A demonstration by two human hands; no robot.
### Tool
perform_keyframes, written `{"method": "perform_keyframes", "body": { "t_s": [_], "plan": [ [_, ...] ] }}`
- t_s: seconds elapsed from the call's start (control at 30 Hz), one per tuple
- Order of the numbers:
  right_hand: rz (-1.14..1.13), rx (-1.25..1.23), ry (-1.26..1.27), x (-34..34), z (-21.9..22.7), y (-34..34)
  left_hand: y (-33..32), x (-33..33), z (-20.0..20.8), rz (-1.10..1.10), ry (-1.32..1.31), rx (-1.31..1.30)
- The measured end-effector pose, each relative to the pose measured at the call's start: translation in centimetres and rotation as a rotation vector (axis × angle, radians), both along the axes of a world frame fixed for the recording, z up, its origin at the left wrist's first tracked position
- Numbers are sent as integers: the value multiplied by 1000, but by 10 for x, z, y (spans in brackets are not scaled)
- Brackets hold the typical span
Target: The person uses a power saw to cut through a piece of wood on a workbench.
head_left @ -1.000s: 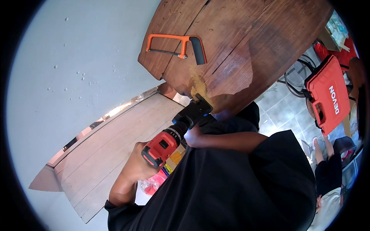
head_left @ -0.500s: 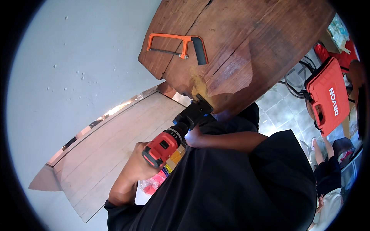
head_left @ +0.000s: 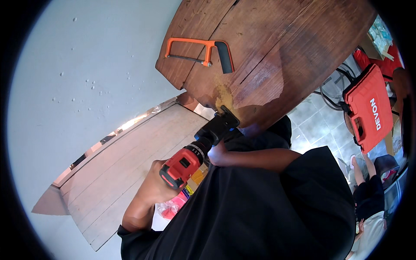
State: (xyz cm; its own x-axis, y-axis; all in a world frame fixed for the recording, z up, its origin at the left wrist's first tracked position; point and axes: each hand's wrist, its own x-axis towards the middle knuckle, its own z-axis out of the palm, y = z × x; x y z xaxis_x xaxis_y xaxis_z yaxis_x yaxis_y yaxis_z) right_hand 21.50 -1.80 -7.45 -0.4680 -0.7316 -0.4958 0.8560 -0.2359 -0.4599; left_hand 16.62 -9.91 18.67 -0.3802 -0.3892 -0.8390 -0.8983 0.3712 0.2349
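Observation:
My left hand [head_left: 160,186] is closed round the red and black cordless drill [head_left: 182,167]. A black saw attachment [head_left: 214,129] is fitted to the drill's front, its flat shoe up against the edge of a brown wooden tabletop [head_left: 264,47]. From the right, my right hand [head_left: 218,154] reaches under the attachment and grips it from below; its fingers are mostly hidden behind the tool. Pale sawdust [head_left: 224,94] lies on the wood just beyond the shoe. The blade cannot be seen.
An orange hacksaw [head_left: 212,45] with a black grip lies on the tabletop. A pale wall [head_left: 95,60] and a whitish plank panel [head_left: 130,160] are on the left. At the right are a red tool case [head_left: 368,108], dark hoses [head_left: 327,97] and another person [head_left: 368,203].

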Motion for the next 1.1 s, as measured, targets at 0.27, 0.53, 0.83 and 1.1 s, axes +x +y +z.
{"method": "perform_keyframes", "body": {
  "t_s": [0.27, 0.53, 0.83, 1.1],
  "plan": [
    [15, 40, -128, 5, 0, -1, -1, -3, 1, 2, -27, 10],
    [23, 5, 12, 4, -3, -2, 0, -1, 1, 0, -9, -3],
    [40, 29, -99, 8, -5, -1, -1, -4, 1, 0, -13, -1],
    [49, 32, -70, 9, -6, -1, -1, -3, 0, -12, -5, -9]
  ]
}}
